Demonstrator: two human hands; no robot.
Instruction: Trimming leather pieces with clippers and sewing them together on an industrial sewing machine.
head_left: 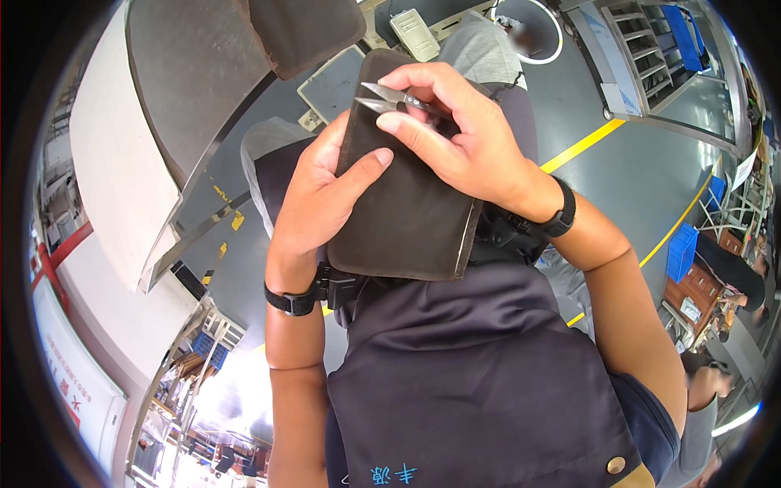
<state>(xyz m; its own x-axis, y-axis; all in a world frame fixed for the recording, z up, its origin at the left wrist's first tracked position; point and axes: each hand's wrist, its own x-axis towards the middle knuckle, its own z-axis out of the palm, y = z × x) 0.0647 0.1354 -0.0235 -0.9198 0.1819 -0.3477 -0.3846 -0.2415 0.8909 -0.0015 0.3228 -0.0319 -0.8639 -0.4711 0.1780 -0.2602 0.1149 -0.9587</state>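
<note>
A dark brown flat leather-like panel with rounded corners rests over my lap, its lower right edge showing a pale line. My left hand grips its left side, the thumb lying on top and the other fingers hidden beneath. In my right hand is a pair of thread snips, pinched between thumb and fingers. Their two pointed blades stand apart over the upper part of the panel and point left. Whether the blade tips touch the panel I cannot tell.
At the upper left stands a table with a dark top, another brown panel at its edge. A pedal lies ahead of my knees, near a white bin. Metal racks and a blue crate are on the right, where other people work.
</note>
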